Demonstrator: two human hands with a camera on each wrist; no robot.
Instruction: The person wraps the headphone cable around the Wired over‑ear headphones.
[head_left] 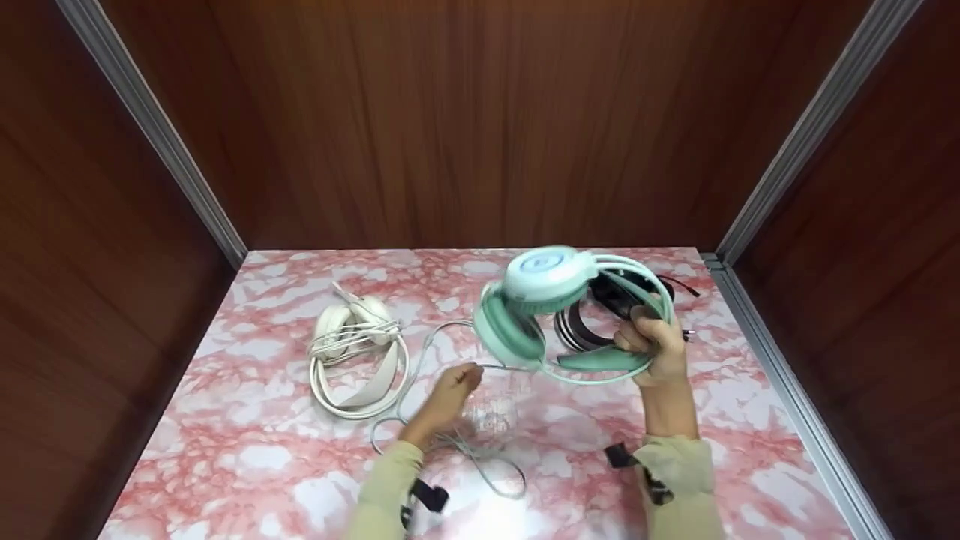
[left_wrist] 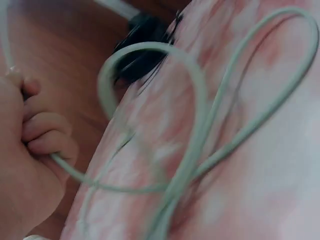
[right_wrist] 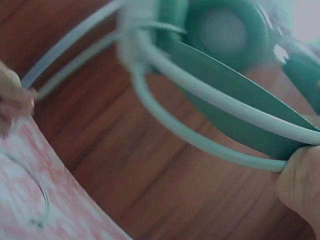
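Note:
Mint-green over-ear headphones (head_left: 547, 281) are raised above the table, ear cups toward the left. My right hand (head_left: 660, 345) grips them by the headband; in the right wrist view the fingers wrap round its thin tubes and green inner strap (right_wrist: 240, 110). With curled fingers, my left hand (head_left: 452, 390) holds the headphones' pale green cable (head_left: 499, 367), pulled fairly straight to the ear cup. From that fist the cable runs on in loose loops (left_wrist: 195, 100), seen large in the left wrist view. Part of the cable on the table lies behind my left forearm.
White headphones (head_left: 364, 352), their cable wound round the ear cups, lie on the left of the red-and-white marbled table (head_left: 262, 457). Black headphones (head_left: 577, 330) lie at the back right, partly hidden behind the green pair. Brown wooden panels (head_left: 465, 127) enclose the table at the back and sides.

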